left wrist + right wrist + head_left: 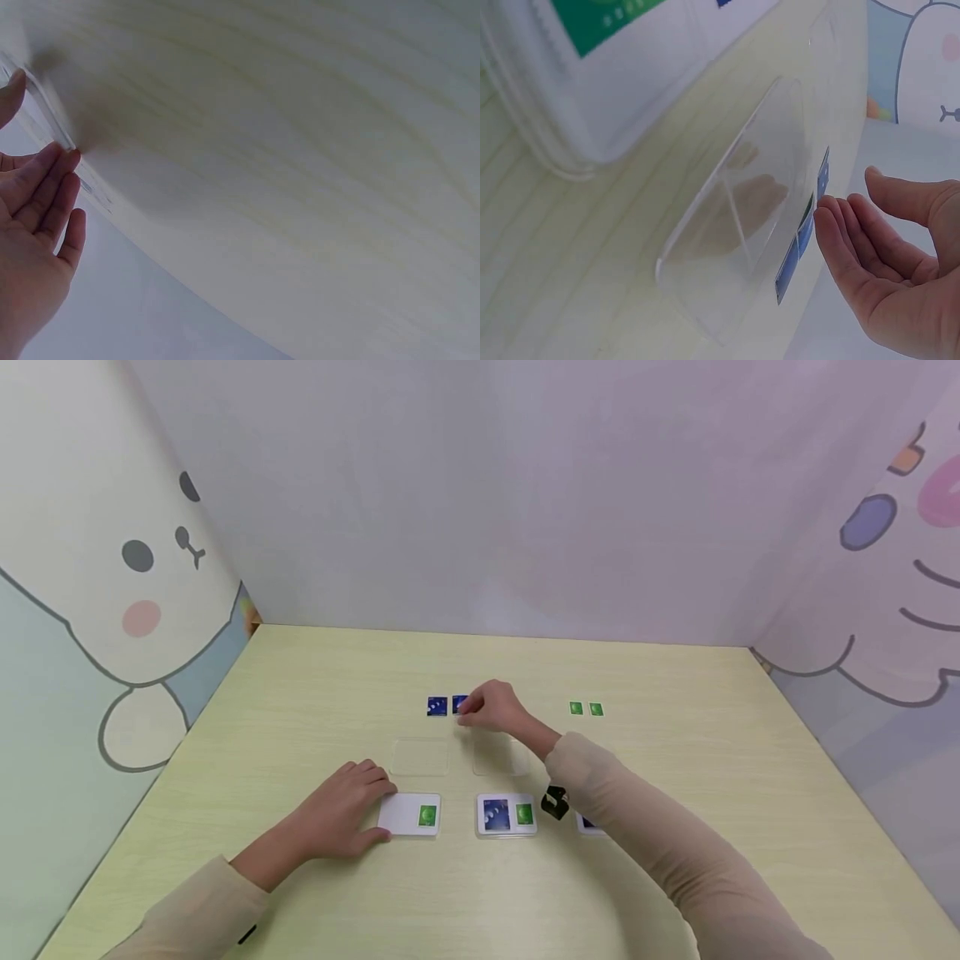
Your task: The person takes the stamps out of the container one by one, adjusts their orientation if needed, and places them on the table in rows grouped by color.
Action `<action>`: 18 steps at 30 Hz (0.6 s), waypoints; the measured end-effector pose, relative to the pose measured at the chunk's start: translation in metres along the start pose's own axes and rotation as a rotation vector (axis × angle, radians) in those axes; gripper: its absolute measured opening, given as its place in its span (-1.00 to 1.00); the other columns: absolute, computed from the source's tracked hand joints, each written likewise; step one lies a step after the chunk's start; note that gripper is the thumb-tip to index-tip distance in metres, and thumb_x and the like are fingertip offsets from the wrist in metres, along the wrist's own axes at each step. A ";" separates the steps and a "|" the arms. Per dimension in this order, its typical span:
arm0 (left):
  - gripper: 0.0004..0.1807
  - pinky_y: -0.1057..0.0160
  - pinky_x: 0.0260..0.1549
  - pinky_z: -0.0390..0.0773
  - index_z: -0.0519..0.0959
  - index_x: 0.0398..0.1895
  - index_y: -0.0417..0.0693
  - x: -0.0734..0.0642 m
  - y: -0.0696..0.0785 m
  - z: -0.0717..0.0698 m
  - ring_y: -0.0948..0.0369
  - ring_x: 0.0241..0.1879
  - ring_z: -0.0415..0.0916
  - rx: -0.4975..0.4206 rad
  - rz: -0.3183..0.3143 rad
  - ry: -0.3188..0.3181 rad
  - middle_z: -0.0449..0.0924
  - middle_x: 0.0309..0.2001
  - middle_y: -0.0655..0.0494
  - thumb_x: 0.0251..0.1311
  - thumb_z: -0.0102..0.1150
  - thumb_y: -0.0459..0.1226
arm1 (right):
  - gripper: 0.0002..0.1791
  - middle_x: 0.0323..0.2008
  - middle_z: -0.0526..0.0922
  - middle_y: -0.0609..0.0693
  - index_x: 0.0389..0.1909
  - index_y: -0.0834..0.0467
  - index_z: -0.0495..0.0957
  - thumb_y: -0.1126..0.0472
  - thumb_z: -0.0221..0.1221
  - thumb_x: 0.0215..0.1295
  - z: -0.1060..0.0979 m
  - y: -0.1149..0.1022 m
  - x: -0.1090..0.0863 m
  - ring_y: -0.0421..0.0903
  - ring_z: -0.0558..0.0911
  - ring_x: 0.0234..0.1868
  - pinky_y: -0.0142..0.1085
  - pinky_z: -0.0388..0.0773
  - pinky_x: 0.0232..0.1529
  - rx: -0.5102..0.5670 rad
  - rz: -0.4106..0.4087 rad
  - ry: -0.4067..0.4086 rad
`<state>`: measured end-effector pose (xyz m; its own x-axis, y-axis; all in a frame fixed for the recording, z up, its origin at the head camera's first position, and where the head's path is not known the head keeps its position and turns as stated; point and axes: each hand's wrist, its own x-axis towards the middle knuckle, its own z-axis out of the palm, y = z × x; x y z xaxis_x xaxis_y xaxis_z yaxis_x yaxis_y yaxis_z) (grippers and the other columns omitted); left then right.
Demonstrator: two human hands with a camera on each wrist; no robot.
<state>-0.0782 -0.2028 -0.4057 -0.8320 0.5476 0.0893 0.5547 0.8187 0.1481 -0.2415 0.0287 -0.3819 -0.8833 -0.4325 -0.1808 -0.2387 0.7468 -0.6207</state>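
My left hand (pixel 341 814) grips a flat white case (pixel 401 814) at its left end; the case bears a small green picture card (pixel 427 815). Thumb and fingertips span that case (pixel 49 109) in the left wrist view. Farther back, my right hand (pixel 495 706) reaches over the table with its fingertips at a small blue picture card (pixel 458 702). In the right wrist view the thumb stands apart from the fingers, whose tips meet the edge of the blue card (pixel 791 262). A second blue card (pixel 437 707) lies to the left.
Two clear plastic covers (pixel 420 757) lie behind the cases. A white case (pixel 507 831) with blue and green pictures stands in the middle; another (pixel 591 829) is partly hidden by the right sleeve. Two green cards (pixel 586 708) lie at the back right. A black object (pixel 555 802) shows beside the sleeve.
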 end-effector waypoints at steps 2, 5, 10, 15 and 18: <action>-0.49 0.08 -0.06 0.46 0.60 -0.09 -0.15 0.000 0.000 0.000 0.15 -0.08 0.47 0.000 0.000 -0.001 0.63 -0.12 0.09 -0.07 0.39 -0.03 | -0.80 -0.25 0.76 0.03 -0.24 0.14 0.73 0.15 0.36 0.13 -0.001 -0.001 -0.002 -0.16 0.63 -0.31 -0.41 0.55 -0.26 0.000 -0.005 -0.016; -0.49 0.08 -0.05 0.46 0.60 -0.09 -0.15 0.000 0.000 0.000 0.15 -0.08 0.47 -0.001 -0.004 -0.005 0.62 -0.12 0.09 -0.07 0.39 -0.02 | -0.79 -0.25 0.76 0.03 -0.24 0.14 0.73 0.14 0.35 0.13 -0.002 -0.002 -0.003 -0.17 0.61 -0.32 -0.42 0.54 -0.26 -0.004 -0.015 -0.036; -0.48 0.07 -0.05 0.46 0.60 -0.08 -0.15 0.000 0.001 0.000 0.15 -0.07 0.47 -0.005 -0.008 -0.012 0.62 -0.11 0.09 -0.07 0.39 -0.02 | -0.79 -0.25 0.75 0.02 -0.24 0.13 0.73 0.13 0.36 0.13 -0.002 -0.003 -0.006 -0.17 0.60 -0.32 -0.42 0.54 -0.26 -0.008 -0.021 -0.051; -0.49 0.06 -0.03 0.46 0.60 -0.08 -0.15 0.000 0.001 -0.001 0.14 -0.07 0.47 -0.006 -0.011 -0.016 0.62 -0.11 0.08 -0.07 0.39 -0.03 | -0.79 -0.25 0.75 0.00 -0.23 0.11 0.73 0.11 0.35 0.14 -0.001 -0.004 -0.008 -0.18 0.60 -0.32 -0.41 0.55 -0.24 -0.023 -0.025 -0.056; -0.49 0.06 -0.03 0.46 0.60 -0.09 -0.15 0.000 0.001 -0.001 0.14 -0.07 0.47 -0.004 -0.013 -0.018 0.62 -0.11 0.09 -0.07 0.39 -0.03 | -0.79 -0.24 0.75 0.00 -0.22 0.10 0.73 0.11 0.34 0.15 0.000 -0.004 -0.011 -0.18 0.62 -0.31 -0.41 0.57 -0.23 -0.031 -0.026 -0.058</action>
<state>-0.0782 -0.2021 -0.4048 -0.8386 0.5403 0.0697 0.5442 0.8248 0.1534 -0.2311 0.0302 -0.3770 -0.8520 -0.4797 -0.2098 -0.2743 0.7503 -0.6016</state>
